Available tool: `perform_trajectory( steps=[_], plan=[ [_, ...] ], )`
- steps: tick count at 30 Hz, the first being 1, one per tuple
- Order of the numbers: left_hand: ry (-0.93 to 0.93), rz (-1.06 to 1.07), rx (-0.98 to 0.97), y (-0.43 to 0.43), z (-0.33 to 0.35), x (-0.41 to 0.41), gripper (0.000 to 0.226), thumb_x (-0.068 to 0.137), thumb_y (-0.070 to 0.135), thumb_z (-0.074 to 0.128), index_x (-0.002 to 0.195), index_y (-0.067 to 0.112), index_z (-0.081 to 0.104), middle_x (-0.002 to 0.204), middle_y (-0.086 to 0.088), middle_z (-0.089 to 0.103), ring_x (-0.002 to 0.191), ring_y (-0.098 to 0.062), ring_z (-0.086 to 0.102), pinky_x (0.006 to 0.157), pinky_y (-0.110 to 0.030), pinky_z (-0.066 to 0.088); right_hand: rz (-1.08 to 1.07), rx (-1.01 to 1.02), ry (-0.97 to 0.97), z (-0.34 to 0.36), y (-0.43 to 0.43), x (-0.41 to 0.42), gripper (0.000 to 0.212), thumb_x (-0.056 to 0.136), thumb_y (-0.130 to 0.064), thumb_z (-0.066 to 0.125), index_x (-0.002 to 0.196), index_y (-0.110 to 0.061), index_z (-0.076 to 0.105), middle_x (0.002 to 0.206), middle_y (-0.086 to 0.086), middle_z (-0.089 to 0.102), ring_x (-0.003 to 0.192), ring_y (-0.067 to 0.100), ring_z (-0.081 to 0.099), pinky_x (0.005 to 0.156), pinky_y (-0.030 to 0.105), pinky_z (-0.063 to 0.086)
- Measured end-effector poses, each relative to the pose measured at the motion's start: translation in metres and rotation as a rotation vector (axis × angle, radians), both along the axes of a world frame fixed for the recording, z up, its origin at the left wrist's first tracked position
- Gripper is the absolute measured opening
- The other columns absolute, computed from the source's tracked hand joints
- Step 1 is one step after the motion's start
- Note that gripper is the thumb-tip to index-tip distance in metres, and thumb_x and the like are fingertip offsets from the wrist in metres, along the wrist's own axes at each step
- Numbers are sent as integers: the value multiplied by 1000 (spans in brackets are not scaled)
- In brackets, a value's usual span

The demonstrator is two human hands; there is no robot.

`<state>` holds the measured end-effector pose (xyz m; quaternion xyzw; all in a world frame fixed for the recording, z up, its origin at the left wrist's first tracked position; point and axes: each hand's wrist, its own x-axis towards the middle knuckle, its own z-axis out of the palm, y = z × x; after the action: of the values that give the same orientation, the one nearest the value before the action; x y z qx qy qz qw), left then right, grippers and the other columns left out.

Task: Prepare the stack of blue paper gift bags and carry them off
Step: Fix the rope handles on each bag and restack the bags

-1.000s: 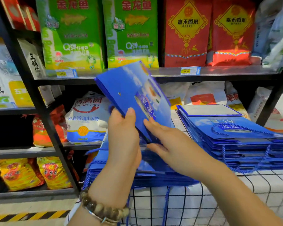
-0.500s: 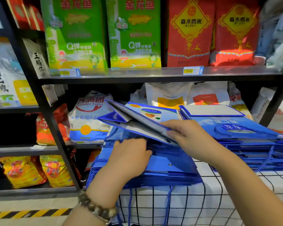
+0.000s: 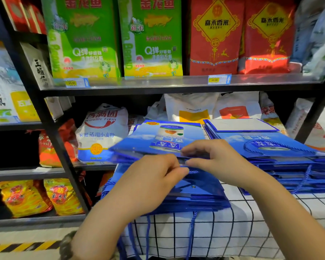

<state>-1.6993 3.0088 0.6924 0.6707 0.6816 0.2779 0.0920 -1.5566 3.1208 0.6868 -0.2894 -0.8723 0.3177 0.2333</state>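
A grocery shop, plain as day: black metal shelving (image 3: 51, 139) was packed with green rice bags (image 3: 84, 38), red rice bags (image 3: 214, 38) and a flour sack (image 3: 101, 132), and a yellow price tag (image 3: 219, 79) sat on the shelf edge.

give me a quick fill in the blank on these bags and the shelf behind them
1. The right hand pinches the near edge of a ____ gift bag.
2. The tablecloth is white with a black ____ pattern.
3. On the top shelf, the green sacks stand to the ____ of the red sacks.
Missing words: blue; grid; left.
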Motion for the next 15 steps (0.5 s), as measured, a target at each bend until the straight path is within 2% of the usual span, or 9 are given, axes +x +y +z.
perform_trajectory(
  steps=[2,4,7,9,11,13,15],
  plan=[
    [-96,4,17,-1,12,-1,36,77,53,51,65,19,52,50,10,46,50,-5,40,50,-22,31,62,76,-161,-4,0,1,18,85,-14,64,98,-25,68,96,-12,69,91,0,61,86,19,47],
    [-160,-13,40,0,24,-1,37,77,48,57,59,16,52,41,10,40,42,-6,35,42,-17,25,103,126,-302,-7,0,4,19,88,-12,57,98,-24,68,99,-12,69,94,2,60,87,22,46],
    [-103,-2,76,7,37,-6,41,85,42,54,63,8,59,38,5,34,37,-10,31,39,-19,21,73,8,-384,-3,2,14,23,94,-17,49,106,-24,68,112,-10,67,106,7,58,97,28,43],
    [-76,31,109,13,42,-6,46,86,45,53,66,3,60,41,2,31,39,-12,30,45,-25,26,57,-181,-296,5,2,22,26,95,-31,46,98,-24,71,110,-7,68,108,11,58,100,33,42],
    [-163,34,138,19,47,-2,46,87,43,54,66,1,57,44,2,36,41,-15,38,44,-24,31,88,-299,-219,10,2,29,33,90,-44,48,85,-22,72,109,-13,66,109,0,56,99,24,38],
    [-275,5,179,24,51,4,42,89,39,53,62,7,55,44,3,41,40,-12,40,42,-20,34,123,-271,-223,10,3,35,24,87,-33,60,72,-15,66,108,-14,65,105,-10,55,86,8,38],
    [-329,-43,178,26,54,10,37,90,37,53,62,13,56,46,4,42,42,-11,38,48,-24,36,87,-206,-210,6,8,41,19,83,-20,66,65,-19,62,102,-13,67,97,-8,59,78,8,39]
  ],
)
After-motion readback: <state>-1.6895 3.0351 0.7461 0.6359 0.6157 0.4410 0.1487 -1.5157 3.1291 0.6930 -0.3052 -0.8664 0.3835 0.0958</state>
